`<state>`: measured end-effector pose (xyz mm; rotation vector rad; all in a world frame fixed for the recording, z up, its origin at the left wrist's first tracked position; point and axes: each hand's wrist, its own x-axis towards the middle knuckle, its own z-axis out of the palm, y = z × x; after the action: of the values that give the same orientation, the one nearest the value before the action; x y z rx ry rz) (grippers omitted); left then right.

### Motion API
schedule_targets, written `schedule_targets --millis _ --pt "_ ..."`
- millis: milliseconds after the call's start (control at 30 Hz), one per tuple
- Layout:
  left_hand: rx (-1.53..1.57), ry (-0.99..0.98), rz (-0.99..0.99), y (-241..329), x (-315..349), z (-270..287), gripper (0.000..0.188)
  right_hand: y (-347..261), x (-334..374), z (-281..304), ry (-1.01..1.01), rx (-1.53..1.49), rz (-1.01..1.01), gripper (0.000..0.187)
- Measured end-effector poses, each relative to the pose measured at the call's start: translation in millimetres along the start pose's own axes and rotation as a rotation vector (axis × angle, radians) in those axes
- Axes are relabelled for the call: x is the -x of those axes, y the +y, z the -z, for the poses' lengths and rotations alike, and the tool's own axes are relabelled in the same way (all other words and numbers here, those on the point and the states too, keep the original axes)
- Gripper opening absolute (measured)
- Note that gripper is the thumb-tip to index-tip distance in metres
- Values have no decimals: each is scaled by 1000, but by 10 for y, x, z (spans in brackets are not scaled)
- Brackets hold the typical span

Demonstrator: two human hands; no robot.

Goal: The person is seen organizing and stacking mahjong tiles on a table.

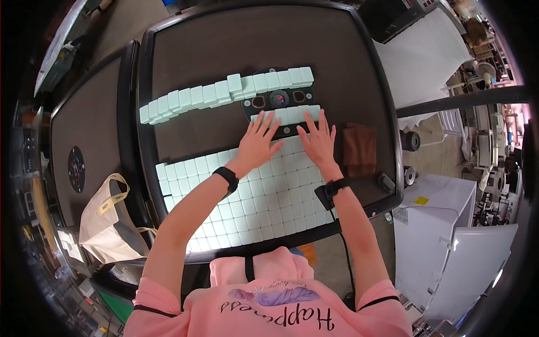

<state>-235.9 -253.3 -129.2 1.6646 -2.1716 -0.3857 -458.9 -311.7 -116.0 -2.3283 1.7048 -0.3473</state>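
Note:
A short row of pale green mahjong tiles (291,115) lies in front of the round centre panel of a dark mahjong table. My left hand (257,145) has its fingers spread, with the tips at the row's left end. At the right end, my right hand (319,145) reaches up with fingers stretched out, its tips on or against the tiles. Below both hands spreads a large block of tiles (264,196), packed edge to edge, plain backs up. Farther off, a long, slightly bent row of tiles (208,94) crosses the table, with one tile (234,84) sitting higher than its neighbours.
The centre panel (279,99) has a small red display. A folded brown cloth (359,149) lies to the right. A second dark table (90,140) stands at left, with a beige tote bag (106,222) at its near corner. White cabinets (432,224) stand at right.

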Motion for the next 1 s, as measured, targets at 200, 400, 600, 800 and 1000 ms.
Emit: schedule_targets --millis 200,400,600,800,1000 --pt "-158 50 116 -133 -239 152 77 146 -407 246 13 63 137 74" --pt "-123 -6 213 -110 -402 140 81 91 -698 279 -255 -8 122 77" --pt "-79 22 238 -45 -476 148 71 -100 -644 96 -202 82 102 65" --pt "-38 126 209 56 -626 381 66 -99 -719 339 -64 43 140 64" --pt "-101 230 120 -111 -1179 784 66 -227 -1304 698 64 35 177 62"
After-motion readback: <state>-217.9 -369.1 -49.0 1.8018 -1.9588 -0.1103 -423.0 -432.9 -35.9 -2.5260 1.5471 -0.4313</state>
